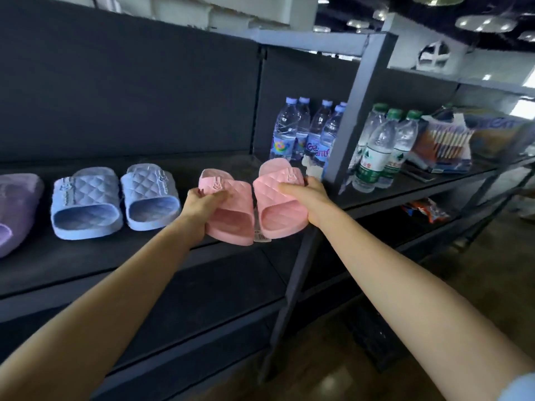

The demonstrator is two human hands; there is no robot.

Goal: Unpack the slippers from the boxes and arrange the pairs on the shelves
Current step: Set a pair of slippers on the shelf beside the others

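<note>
— so, what takes up most of the view?
— a dark metal shelving unit [86, 264] with several tiers. on the middle tier, far left, lies a purple slipper [14, 209], then a pair of blue quilted slippers [86, 204] side by side.
— and further right?
— blue-capped water bottles [304, 131] stand at the back of that tier. past the upright post are green-capped bottles [382, 146] and coloured packets [443, 143].
— where's the pink pair?
— at the tier's front edge, just right of the blue ones. whether the soles rest on it, i cannot tell.
— and the hands?
— the left hand [202, 204] grips the left pink slipper [231, 212], fingers curled round its outer edge and strap. the right hand [307, 195] wraps the outer side of the right pink slipper [282, 204], thumb on top. a small white tag [262, 237] hangs between them.
</note>
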